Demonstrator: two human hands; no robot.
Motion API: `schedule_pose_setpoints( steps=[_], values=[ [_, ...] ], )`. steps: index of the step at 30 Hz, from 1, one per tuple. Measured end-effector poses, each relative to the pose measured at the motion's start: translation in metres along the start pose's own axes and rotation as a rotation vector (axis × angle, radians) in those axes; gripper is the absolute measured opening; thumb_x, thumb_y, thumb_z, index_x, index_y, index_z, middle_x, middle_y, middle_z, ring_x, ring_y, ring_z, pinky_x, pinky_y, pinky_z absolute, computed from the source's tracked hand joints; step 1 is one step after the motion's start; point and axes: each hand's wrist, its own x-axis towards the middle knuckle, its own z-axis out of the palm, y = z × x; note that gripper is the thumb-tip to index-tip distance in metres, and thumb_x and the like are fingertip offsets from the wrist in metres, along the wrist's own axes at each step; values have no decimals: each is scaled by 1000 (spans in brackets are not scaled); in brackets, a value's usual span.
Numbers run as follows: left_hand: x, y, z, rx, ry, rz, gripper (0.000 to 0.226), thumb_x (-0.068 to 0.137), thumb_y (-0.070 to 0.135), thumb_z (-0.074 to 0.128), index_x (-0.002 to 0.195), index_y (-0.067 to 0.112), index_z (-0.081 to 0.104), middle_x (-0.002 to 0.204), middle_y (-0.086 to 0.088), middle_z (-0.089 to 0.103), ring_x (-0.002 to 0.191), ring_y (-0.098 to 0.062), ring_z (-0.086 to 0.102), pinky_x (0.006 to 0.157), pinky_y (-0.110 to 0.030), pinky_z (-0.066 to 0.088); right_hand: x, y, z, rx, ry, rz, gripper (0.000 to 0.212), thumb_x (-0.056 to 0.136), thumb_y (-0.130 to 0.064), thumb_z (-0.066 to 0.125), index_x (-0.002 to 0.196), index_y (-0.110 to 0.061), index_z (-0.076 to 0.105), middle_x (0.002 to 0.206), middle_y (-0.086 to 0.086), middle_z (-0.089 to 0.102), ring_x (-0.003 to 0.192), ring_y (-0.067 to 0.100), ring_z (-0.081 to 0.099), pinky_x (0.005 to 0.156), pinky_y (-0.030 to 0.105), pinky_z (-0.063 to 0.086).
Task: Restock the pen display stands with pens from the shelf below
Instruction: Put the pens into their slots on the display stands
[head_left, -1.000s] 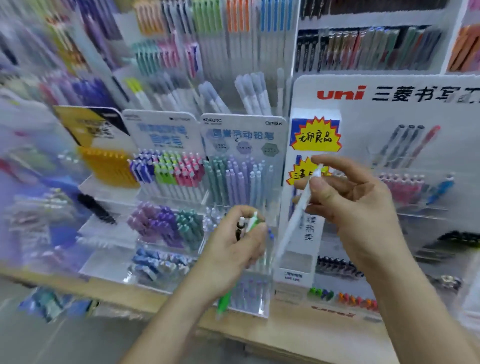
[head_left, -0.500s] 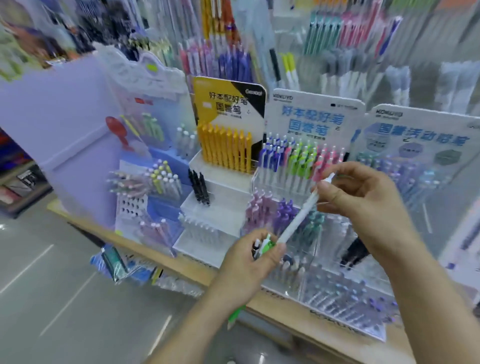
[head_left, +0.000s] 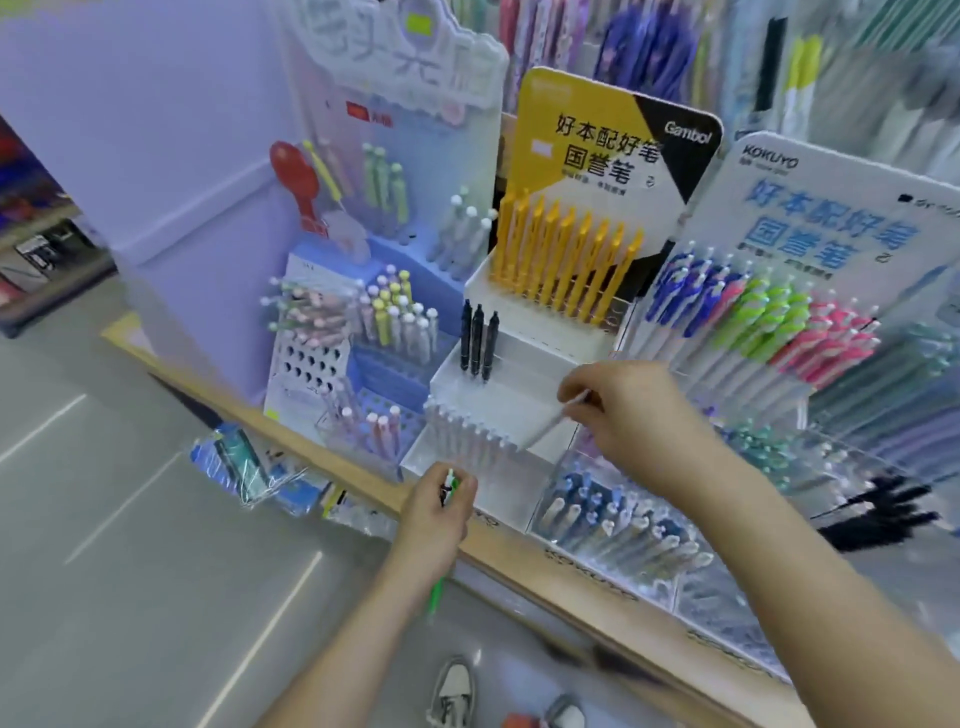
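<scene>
My right hand (head_left: 631, 415) pinches a white pen (head_left: 550, 423) by its top end, its tip slanting down over the lower tier of a white stepped display stand (head_left: 524, 358). That stand carries a row of yellow pens (head_left: 563, 265) on top, three black pens (head_left: 478, 338) in the middle, and a row of white pens (head_left: 467, 431) at the front. My left hand (head_left: 436, 512) grips a small bundle of pens, green and black tops showing above my fist and a green pen end (head_left: 435, 597) poking out below, in front of the shelf edge.
A wooden shelf edge (head_left: 519, 561) runs diagonally under the stands. A blue pegged stand (head_left: 384, 332) of pastel pens sits left; a Kokuyo stand (head_left: 753, 322) with blue, green and pink pens sits right. Wrapped packs (head_left: 249, 467) lie below the shelf. Shoes (head_left: 452, 691) stand on grey floor.
The view has swung left from the uni and Kokuyo stands to the yellow-topped white stand. My right hand carried the white pen down to that stand's lower tier; my left hand dropped lower.
</scene>
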Motion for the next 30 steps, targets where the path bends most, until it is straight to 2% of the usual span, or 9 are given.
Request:
schedule_pose_setpoints(
  steps=[2, 7, 14, 19, 21, 23, 26, 28, 30],
  values=[
    [9, -5, -5, 84, 27, 20, 17, 94, 17, 58, 77, 16, 56, 56, 7, 45, 45, -7, 37, 46, -23, 30, 5, 3, 26, -64, -90, -12, 15, 92, -9, 62, 106, -10, 70, 105, 7, 68, 97, 27, 63, 86, 38, 49],
    [19, -4, -7, 148, 43, 55, 18, 90, 25, 62, 73, 22, 60, 49, 15, 46, 48, -6, 39, 49, -22, 31, 8, 17, 63, -106, -121, -25, 23, 83, 7, 64, 101, -6, 70, 104, 11, 61, 87, 31, 63, 76, 42, 52],
    [20, -6, -5, 184, 62, 72, 15, 91, 27, 62, 77, 21, 63, 52, 13, 46, 50, -9, 39, 47, -18, 31, 19, 23, 74, -93, -116, -56, 24, 82, 8, 65, 101, -4, 72, 103, 12, 65, 85, 31, 65, 74, 41, 54],
    [18, -4, -7, 183, 50, 76, 15, 91, 26, 62, 77, 20, 62, 48, 16, 45, 48, -6, 38, 47, -17, 31, 13, 20, 87, -123, -183, -95, 26, 86, 6, 59, 105, -5, 72, 108, 12, 65, 91, 34, 65, 78, 42, 53],
    [17, -2, -8, 188, 40, 74, 15, 91, 26, 62, 78, 21, 62, 48, 16, 46, 49, -8, 38, 48, -17, 32, 11, 19, 93, -80, -154, -62, 25, 88, 3, 58, 106, -7, 71, 107, 11, 67, 94, 32, 65, 80, 41, 52],
    [16, 1, -7, 202, 39, 84, 14, 90, 26, 63, 78, 22, 63, 53, 17, 52, 53, -6, 43, 50, -15, 35, 12, 17, 98, -27, -94, 9, 22, 90, -4, 59, 108, -7, 71, 106, 11, 69, 97, 31, 64, 82, 40, 51],
    [22, 11, -6, 242, 48, 107, 7, 89, 27, 65, 82, 25, 67, 77, 11, 67, 68, -5, 55, 57, -10, 39, 10, 12, 105, 34, -11, 65, 17, 92, -6, 60, 103, -5, 73, 102, 12, 70, 92, 33, 65, 78, 40, 52],
    [30, 22, -3, 290, 36, 160, 2, 88, 27, 67, 86, 28, 68, 86, 14, 68, 79, 0, 59, 64, -6, 40, 7, 10, 109, 80, 43, 72, 17, 86, 0, 64, 97, -5, 76, 97, 12, 69, 84, 35, 66, 71, 40, 54],
    [39, 35, 1, 356, 7, 231, 5, 87, 27, 68, 89, 32, 68, 87, 18, 67, 83, 2, 60, 70, -10, 45, 5, 7, 109, 65, 66, 99, 23, 87, -2, 63, 106, -9, 74, 97, 11, 70, 90, 34, 64, 72, 40, 53]
  ],
)
